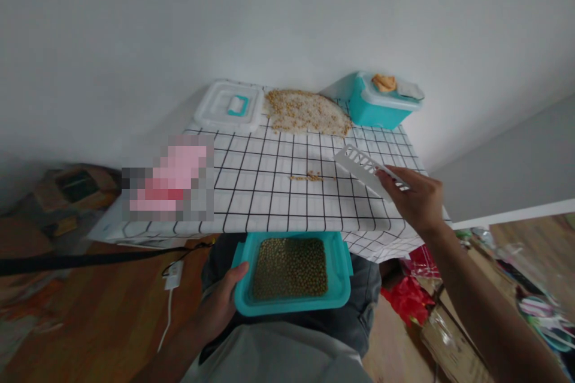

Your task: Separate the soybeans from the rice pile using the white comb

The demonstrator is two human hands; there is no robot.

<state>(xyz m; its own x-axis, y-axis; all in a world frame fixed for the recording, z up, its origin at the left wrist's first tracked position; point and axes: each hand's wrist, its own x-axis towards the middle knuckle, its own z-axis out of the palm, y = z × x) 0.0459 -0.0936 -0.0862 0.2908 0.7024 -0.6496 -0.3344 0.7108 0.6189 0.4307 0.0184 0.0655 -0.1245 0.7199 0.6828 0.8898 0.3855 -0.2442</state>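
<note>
My left hand point(229, 293) grips the left rim of a teal plastic box point(291, 306), held at my lap just below the table's front edge. Small round greenish-brown beans point(291, 269) cover its bottom. Over the right part of the table, my right hand point(415, 194) is closed on a white slotted plastic strip point(363, 170), which points to the upper left. Left of the strip, a thin line of yellowish grains point(309, 176) lies on the checked cloth. Farther back spreads a wide pile of pale and yellow grains point(308, 112).
A clear lid with a teal handle point(229, 106) lies at the back left. A lidded teal box point(381, 102) stands back right, with a tan item on top. The left table area is blurred pink point(175, 176). Cartons point(462, 341) and a red bag point(408, 299) lie on the floor right.
</note>
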